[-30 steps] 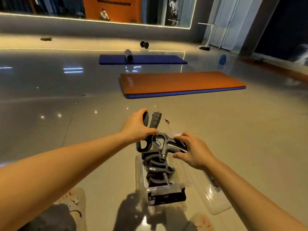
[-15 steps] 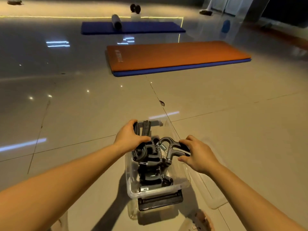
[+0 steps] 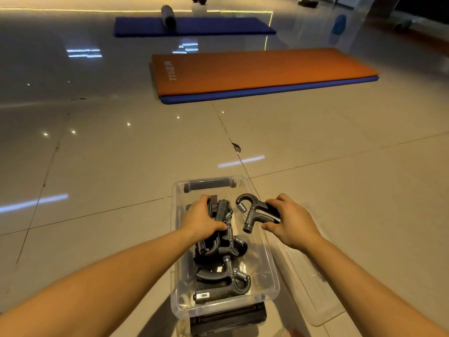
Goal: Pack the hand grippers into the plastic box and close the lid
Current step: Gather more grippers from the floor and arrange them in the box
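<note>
You've lowered the dark grey spring hand grippers (image 3: 255, 211) to the clear plastic box (image 3: 174, 251) — left hand (image 3: 202, 221) and right hand (image 3: 291, 222) fingers (image 3: 273, 203) still clasp one each.

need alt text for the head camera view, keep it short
A person's right hand holds a dark grey spring hand gripper over a clear plastic box of several more, where the left hand grips another gripper. The clear lid lies on the glossy tiled floor to the box's right; an orange exercise mat lies beyond.
</note>
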Demonstrator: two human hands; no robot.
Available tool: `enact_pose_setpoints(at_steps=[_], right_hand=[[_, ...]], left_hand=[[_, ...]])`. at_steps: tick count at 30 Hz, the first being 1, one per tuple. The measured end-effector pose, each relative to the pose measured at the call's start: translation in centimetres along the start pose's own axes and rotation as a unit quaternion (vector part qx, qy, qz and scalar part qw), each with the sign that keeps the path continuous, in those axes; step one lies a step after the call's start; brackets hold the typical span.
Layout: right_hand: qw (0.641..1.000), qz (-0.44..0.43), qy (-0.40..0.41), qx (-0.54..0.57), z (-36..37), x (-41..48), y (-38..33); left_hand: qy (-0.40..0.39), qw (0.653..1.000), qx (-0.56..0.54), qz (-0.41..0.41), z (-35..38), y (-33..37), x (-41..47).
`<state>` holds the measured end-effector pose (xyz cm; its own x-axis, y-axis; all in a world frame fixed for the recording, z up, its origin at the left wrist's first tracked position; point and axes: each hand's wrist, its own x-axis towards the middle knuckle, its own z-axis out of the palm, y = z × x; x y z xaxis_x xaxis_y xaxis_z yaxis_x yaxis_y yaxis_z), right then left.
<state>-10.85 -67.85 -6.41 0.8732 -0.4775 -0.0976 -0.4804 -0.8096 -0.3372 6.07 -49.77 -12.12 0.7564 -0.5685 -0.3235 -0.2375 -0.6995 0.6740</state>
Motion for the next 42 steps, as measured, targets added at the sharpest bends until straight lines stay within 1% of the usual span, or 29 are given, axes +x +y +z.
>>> enact_pose_setpoints(at_steps=[3,6,10,14,16,17,18,20,21,22,24,25,27,30,35,39,42], right_hand=[[1.000,-0.001,-0.005,0.007,0.7,0.7,0.7],[1.000,-0.008,-0.009,0.007,1.3,1.3,1.2],[1.000,-0.022,-0.010,0.009,1.5,2.3,1.2],[0.999,-0.038,-0.012,0.002,1.4,3.1,1.2],[0.999,-0.041,-0.013,0.008,1.4,3.4,1.4],[0.999,-0.042,-0.013,0.012,1.4,3.5,1.4],[0.999,-0.043,-0.012,0.018,1.4,3.6,1.5],[0.999,-0.046,-0.009,0.027,1.6,3.8,1.6],[0.998,-0.047,-0.007,0.029,1.7,3.8,1.7],[0.998,-0.047,-0.005,0.029,1.8,3.9,1.8],[0.998,-0.047,-0.006,0.029,1.9,3.9,1.9],[0.998,-0.049,-0.006,0.029,1.9,3.9,1.9],[0.998,-0.048,-0.006,0.029,1.9,3.9,1.9],[0.998,-0.049,-0.007,0.027,2.0,3.9,2.0],[0.998,-0.049,-0.005,0.028,2.1,4.0,2.1],[0.998,-0.050,-0.009,0.031,2.0,4.1,2.1],[0.998,-0.048,-0.009,0.030,2.0,4.1,1.9]], left_hand=[[0.017,0.999,-0.017,-0.035,1.7,-0.8,1.4],[0.023,0.997,-0.008,-0.069,3.2,-1.7,2.3],[0.002,0.995,0.001,-0.098,3.6,-2.2,3.3],[-0.059,0.994,0.055,-0.068,2.0,-2.7,4.0],[-0.083,0.988,0.131,-0.001,0.7,-2.7,4.2],[-0.090,0.977,0.186,0.057,0.1,-2.6,4.5],[-0.095,0.957,0.246,0.124,-0.7,-2.2,4.9],[-0.138,0.898,0.350,0.229,-1.8,-1.3,5.8],[-0.173,0.868,0.390,0.256,-2.1,-0.9,6.4],[-0.207,0.842,0.418,0.272,-2.2,-0.5,7.0],[-0.264,0.803,0.455,0.280,-2.1,0.4,8.0],[-0.283,0.789,0.467,0.282,-2.0,0.9,8.4],[-0.304,0.771,0.480,0.288,-1.7,1.4,9.2],[-0.295,0.767,0.483,0.301,-1.5,1.0,9.7],[-0.258,0.798,0.448,0.310,-2.2,-1.2,9.1],[-0.235,0.802,0.435,0.336,-2.1,-1.9,8.7],[-0.220,0.816,0.416,0.337,-2.0,-1.9,8.4]])
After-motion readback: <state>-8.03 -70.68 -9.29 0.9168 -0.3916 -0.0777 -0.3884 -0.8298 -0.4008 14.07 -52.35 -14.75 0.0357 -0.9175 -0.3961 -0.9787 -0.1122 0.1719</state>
